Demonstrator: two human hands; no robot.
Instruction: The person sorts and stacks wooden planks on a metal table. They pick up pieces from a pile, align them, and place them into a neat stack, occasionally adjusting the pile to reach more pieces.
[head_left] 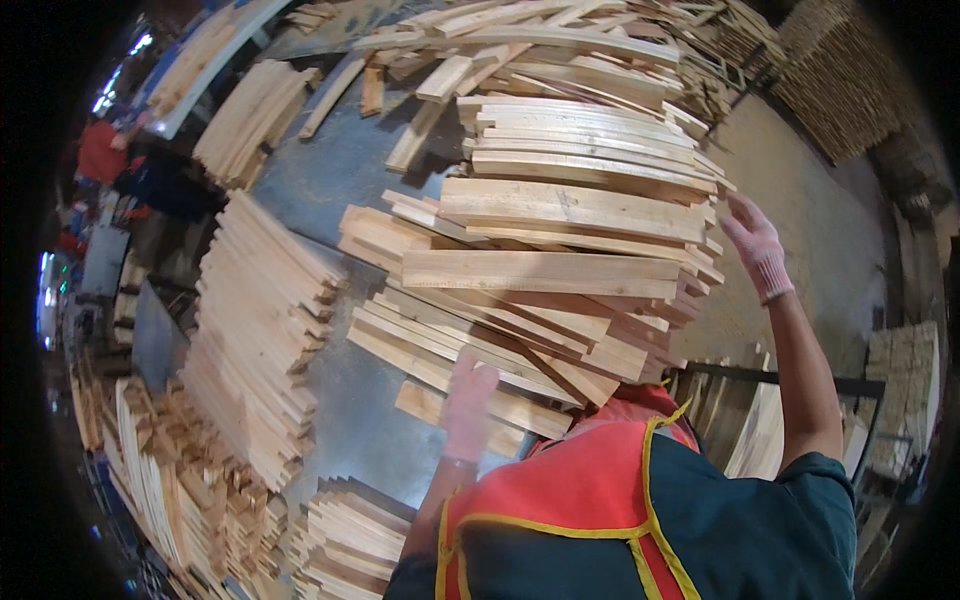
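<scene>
My right hand (pixel 755 240), in a pale pinkish glove, reaches out to the right ends of the stacked wooden boards (pixel 580 160). Its fingers look stretched toward a board's end, with no clear grip around it. Close to my body, my left hand (pixel 468 410) is gloved too and smeared by motion, so its finger shape is unclear. It is beside the near boards (pixel 450 345), which lie at a slant, some across others. Between the hands, a wide board (pixel 540 272) rests on top of the loose pile.
The boards lie on a grey metal table (pixel 345 400). A neat stack of boards (pixel 255 340) stands to the left, with another stack (pixel 345 540) at near left. Loose lumber (pixel 540 40) covers the far end. A person in red (pixel 100 150) is at far left.
</scene>
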